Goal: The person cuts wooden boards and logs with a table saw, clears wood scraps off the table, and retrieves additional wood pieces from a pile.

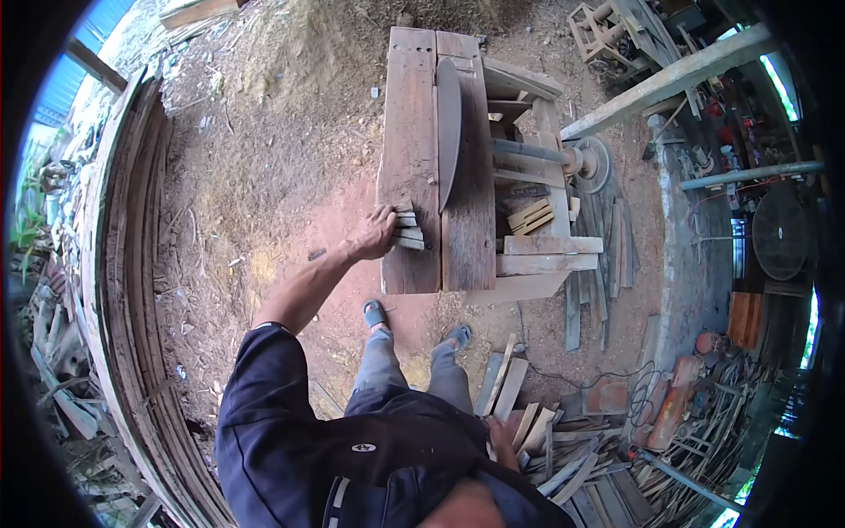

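My left hand [378,232] is closed around a few short wooden blocks [408,231], which rest on the near left part of the wooden saw table [409,273]. A large circular saw blade [449,132] stands up through the slot between the table's boards, beyond the hand and to its right. Low beside my body, partly hidden by the dark shirt, is my right hand [503,442]. It is close to some pale wooden strips [532,428]; whether its fingers grip one is not clear.
A shaft with a pulley wheel [595,165] extends from the saw's right side. Yellowish wood pieces [530,216] lie in its frame. Long boards [132,220] are stacked at left. Scrap wood [576,466] and a looped cable [647,387] lie at lower right.
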Motion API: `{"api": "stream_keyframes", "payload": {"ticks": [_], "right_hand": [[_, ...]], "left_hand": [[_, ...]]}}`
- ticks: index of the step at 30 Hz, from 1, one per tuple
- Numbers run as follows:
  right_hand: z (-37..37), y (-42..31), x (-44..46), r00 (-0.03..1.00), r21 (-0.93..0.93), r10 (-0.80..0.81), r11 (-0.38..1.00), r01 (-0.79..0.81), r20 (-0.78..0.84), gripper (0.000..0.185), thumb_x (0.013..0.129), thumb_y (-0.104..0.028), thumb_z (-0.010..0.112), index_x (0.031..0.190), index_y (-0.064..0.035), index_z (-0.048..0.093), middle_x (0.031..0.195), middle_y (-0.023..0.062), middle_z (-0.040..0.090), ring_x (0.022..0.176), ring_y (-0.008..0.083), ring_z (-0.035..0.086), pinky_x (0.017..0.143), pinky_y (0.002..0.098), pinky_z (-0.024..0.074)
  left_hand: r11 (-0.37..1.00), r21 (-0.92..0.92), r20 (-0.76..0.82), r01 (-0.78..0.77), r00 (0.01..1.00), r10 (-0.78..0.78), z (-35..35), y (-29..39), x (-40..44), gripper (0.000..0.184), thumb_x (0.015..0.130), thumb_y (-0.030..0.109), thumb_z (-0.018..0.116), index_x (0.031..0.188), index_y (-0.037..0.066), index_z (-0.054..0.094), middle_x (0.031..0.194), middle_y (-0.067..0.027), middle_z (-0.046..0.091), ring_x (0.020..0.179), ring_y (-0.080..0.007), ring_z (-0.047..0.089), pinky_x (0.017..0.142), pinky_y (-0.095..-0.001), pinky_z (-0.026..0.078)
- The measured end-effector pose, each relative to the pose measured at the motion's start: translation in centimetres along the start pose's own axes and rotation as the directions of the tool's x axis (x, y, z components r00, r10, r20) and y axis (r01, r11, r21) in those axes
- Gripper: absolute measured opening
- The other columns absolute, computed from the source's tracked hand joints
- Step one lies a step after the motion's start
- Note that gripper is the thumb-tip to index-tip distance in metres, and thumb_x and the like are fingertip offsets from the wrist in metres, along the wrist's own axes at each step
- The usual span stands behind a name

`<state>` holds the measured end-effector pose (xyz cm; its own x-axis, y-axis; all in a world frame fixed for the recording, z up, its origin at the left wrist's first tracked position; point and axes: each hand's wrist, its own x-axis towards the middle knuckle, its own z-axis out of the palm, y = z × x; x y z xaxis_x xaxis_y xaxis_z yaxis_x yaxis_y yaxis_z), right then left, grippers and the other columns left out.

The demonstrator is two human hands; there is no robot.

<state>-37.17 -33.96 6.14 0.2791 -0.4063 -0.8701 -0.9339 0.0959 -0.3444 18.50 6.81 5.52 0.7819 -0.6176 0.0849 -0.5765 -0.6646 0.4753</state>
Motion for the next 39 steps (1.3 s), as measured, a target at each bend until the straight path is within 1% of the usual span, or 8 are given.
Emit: {"api": "stream_keyframes", "payload": {"ticks": [3,14,18,22,30,33,35,39], "right_hand": [[0.8,-5.4,-2.9,0.986,-0.349,-0.161,0.927,0.135,-0.045,0.035,0.093,-0.03,0.057,0.101,0.002,0.069,0.089,0.0068,0.069,0.081,0.0174,0.064,0.068,0.0332,0.0496],[1.1,-5.8,0.3,0.997,-0.157,-0.08,0.985,0.077,-0.014,0.037,0.087,-0.026,0.059,0.096,0.0078,0.068,0.083,0.0104,0.068,0.076,0.0187,0.063,0.068,0.0337,0.0503],[0.8,-6.3,4.8,0.946,-0.253,-0.235,0.923,0.29,0.223,0.04,0.088,-0.026,0.057,0.098,0.0122,0.065,0.087,0.0138,0.067,0.079,0.0208,0.063,0.072,0.0357,0.0502],[2.7,-9.7,2.8,0.978,-0.435,-0.142,0.879,0.196,0.153,0.041,0.09,-0.025,0.056,0.103,0.013,0.063,0.095,0.0165,0.068,0.081,0.0234,0.065,0.075,0.0371,0.0514],[3.7,-13.2,6.3,0.965,0.073,0.106,0.989,-0.127,0.242,0.034,0.094,-0.029,0.052,0.112,-0.0017,0.062,0.093,0.0146,0.066,0.082,0.0288,0.065,0.079,0.039,0.0524],[2.1,-9.1,14.5,0.857,0.052,-0.269,0.96,0.275,0.439,0.03,0.095,-0.035,0.055,0.102,-0.0066,0.057,0.082,0.0076,0.06,0.075,0.0248,0.061,0.071,0.0391,0.0518],[2.6,-6.2,17.8,0.854,0.266,-0.07,0.96,-0.082,0.515,0.033,0.093,-0.04,0.059,0.094,-0.0076,0.056,0.078,0.0041,0.058,0.072,0.0196,0.059,0.064,0.0354,0.0512],[4.6,-11.3,5.5,0.955,0.172,-0.212,0.969,0.178,0.206,0.031,0.091,-0.027,0.065,0.113,-0.006,0.057,0.081,0.003,0.063,0.07,0.0163,0.062,0.062,0.0348,0.0532]], "left_hand": [[0.998,-0.006,0.085,0.064,0.994,-0.063,0.4,1.6,-2.2,0.056,0.075,0.018,0.069,0.12,-0.003,0.043,0.134,-0.0289,0.042,0.129,-0.0446,0.041,0.102,-0.0503,0.042],[0.882,-0.286,0.128,0.376,0.927,-0.353,5.8,5.6,-9.1,0.049,0.07,0.019,0.074,0.11,0.007,0.049,0.105,-0.0176,0.059,0.097,-0.0385,0.059,0.074,-0.0508,0.051],[0.972,-0.091,-0.237,0.216,0.943,-0.231,0.2,6.3,-15.1,0.04,0.074,0.015,0.066,0.109,0.005,0.05,0.114,-0.02,0.059,0.1,-0.0398,0.059,0.08,-0.0496,0.052],[0.703,0.041,0.039,0.71,0.702,-0.711,-15.2,4.7,-25.4,0.032,0.083,0.012,0.057,0.111,-0.001,0.048,0.108,-0.0252,0.06,0.093,-0.0438,0.062,0.077,-0.0478,0.053],[-0.363,0.251,-0.728,0.897,-0.071,-0.682,-55.3,-4.0,-55.4,0.099,0.074,0.046,0.079,0.147,0.0,0.032,0.137,-0.0252,0.051,0.13,-0.0389,0.045,0.104,-0.0442,0.042],[-0.278,0.372,-0.374,0.885,-0.131,-0.918,-52.4,-4.5,-54.6,0.074,0.077,0.048,0.075,0.131,0.001,0.054,0.117,-0.0264,0.063,0.104,-0.0404,0.063,0.089,-0.0467,0.051],[-0.034,0.41,-0.118,0.911,0.016,-0.993,-41.8,-8.2,-53.9,0.062,0.079,0.042,0.076,0.123,0.002,0.059,0.109,-0.021,0.066,0.099,-0.0334,0.064,0.085,-0.044,0.051],[0.48,0.008,0.489,0.877,0.415,-0.767,-15.4,-4.2,-45.0,0.038,0.081,0.03,0.077,0.106,0.002,0.07,0.094,-0.0102,0.072,0.087,-0.0193,0.066,0.076,-0.0388,0.053]]}}
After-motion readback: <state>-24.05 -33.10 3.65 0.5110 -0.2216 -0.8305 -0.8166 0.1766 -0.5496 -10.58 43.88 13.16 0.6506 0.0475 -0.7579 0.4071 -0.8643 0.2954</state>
